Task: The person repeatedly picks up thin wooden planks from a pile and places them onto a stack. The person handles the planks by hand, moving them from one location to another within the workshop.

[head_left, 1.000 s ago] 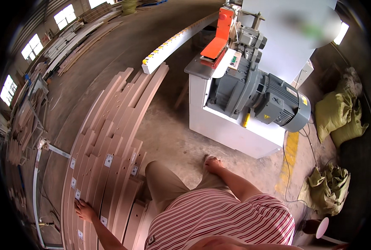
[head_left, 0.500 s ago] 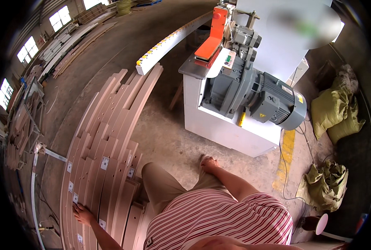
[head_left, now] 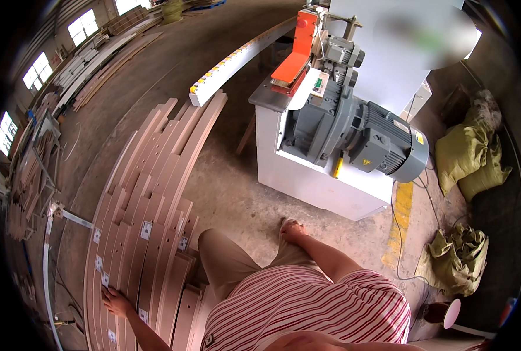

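Observation:
Long brown boards (head_left: 133, 237) lie stacked lengthwise at my left, several with holes and small white labels. My left hand (head_left: 117, 303) rests on top of them with its fingers stretched out. Its fingertips touch a board beside one white label (head_left: 105, 279). Nothing is held in that hand. My right hand (head_left: 293, 230) lies over my right knee, its fingers loosely bent over the trouser leg and partly hard to make out. No object shows in it.
Ahead to the right stands a white machine cabinet (head_left: 319, 190) with a grey motor (head_left: 383, 140) and an orange guard (head_left: 295, 61). A white roller rail (head_left: 231, 63) runs toward the boards' far ends. Yellow-green sacks (head_left: 468, 152) and a cable (head_left: 396, 234) lie at the right.

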`<act>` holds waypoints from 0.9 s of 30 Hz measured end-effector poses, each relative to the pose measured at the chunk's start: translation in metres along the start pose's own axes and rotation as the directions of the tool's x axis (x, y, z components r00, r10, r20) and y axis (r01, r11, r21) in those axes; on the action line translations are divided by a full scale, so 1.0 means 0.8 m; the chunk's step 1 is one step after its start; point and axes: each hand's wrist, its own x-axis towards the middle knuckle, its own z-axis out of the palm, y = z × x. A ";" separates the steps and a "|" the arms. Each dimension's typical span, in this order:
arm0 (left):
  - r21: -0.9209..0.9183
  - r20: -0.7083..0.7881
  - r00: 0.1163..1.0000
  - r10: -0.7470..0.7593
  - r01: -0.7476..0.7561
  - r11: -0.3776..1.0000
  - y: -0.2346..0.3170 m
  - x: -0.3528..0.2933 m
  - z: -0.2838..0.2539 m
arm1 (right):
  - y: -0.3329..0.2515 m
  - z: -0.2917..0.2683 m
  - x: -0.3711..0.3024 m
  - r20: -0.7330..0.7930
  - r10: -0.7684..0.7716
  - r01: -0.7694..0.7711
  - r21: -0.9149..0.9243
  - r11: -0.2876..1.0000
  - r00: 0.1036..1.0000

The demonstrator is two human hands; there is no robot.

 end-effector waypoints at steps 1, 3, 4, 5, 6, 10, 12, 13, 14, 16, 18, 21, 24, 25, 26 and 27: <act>-0.004 -0.003 1.000 0.004 -0.004 1.000 0.002 0.000 -0.001 | 0.000 -0.001 -0.001 0.000 0.002 -0.002 0.001 1.000 1.000; -0.016 -0.005 1.000 0.010 -0.010 1.000 0.006 -0.001 -0.005 | 0.004 0.003 0.000 -0.018 0.001 0.000 0.004 1.000 1.000; -0.024 -0.004 1.000 0.013 -0.013 1.000 0.008 -0.003 -0.010 | 0.007 0.006 0.002 -0.037 -0.003 0.003 0.008 1.000 0.999; -0.032 -0.003 1.000 0.016 -0.016 0.999 0.011 -0.003 -0.012 | 0.010 0.009 0.003 -0.056 -0.006 0.007 0.011 1.000 0.998; -0.025 0.003 1.000 0.021 -0.020 0.999 0.013 -0.002 -0.011 | 0.013 0.010 0.004 -0.041 -0.001 0.001 0.004 1.000 0.999; 0.005 0.019 1.000 0.021 -0.021 1.000 0.006 -0.002 -0.008 | 0.004 0.002 0.000 -0.001 -0.010 0.010 -0.019 1.000 1.000; 0.004 0.027 0.999 0.019 -0.019 1.000 0.006 -0.002 -0.009 | 0.004 0.001 -0.001 -0.002 -0.015 0.015 -0.019 1.000 1.000; 0.001 0.033 0.999 0.016 -0.016 1.000 0.007 -0.002 -0.009 | 0.004 0.001 -0.001 -0.005 -0.016 0.016 -0.017 1.000 1.000; -0.002 0.038 0.999 0.013 -0.013 1.000 0.007 -0.001 -0.010 | 0.004 0.001 -0.001 -0.008 -0.017 0.017 -0.016 1.000 1.000; 0.004 0.036 0.999 0.016 -0.016 1.000 0.008 -0.002 -0.012 | 0.004 0.001 -0.001 -0.010 -0.009 0.009 -0.008 1.000 1.000; 0.005 0.044 0.999 0.015 -0.015 1.000 0.009 -0.003 -0.015 | 0.003 0.001 -0.001 -0.007 -0.002 0.002 -0.012 1.000 1.000; 0.007 0.068 0.998 0.008 -0.008 1.000 0.012 -0.004 -0.022 | 0.006 0.006 0.000 -0.029 -0.005 0.004 -0.015 1.000 1.000; 0.020 0.079 0.997 0.003 -0.005 1.000 0.013 -0.003 -0.023 | 0.016 0.019 0.008 -0.082 -0.020 0.021 0.011 1.000 0.996; 0.022 0.078 0.997 0.002 -0.003 1.000 0.011 -0.003 -0.021 | 0.015 0.020 0.009 -0.079 -0.019 0.021 0.012 1.000 0.997; 0.024 0.077 0.997 0.000 -0.002 1.000 0.010 -0.002 -0.020 | 0.015 0.021 0.011 -0.076 -0.019 0.020 0.014 1.000 0.997; 0.018 0.076 0.997 -0.001 -0.001 1.000 0.009 -0.002 -0.019 | 0.015 0.021 0.012 -0.061 -0.020 0.021 0.009 1.000 0.998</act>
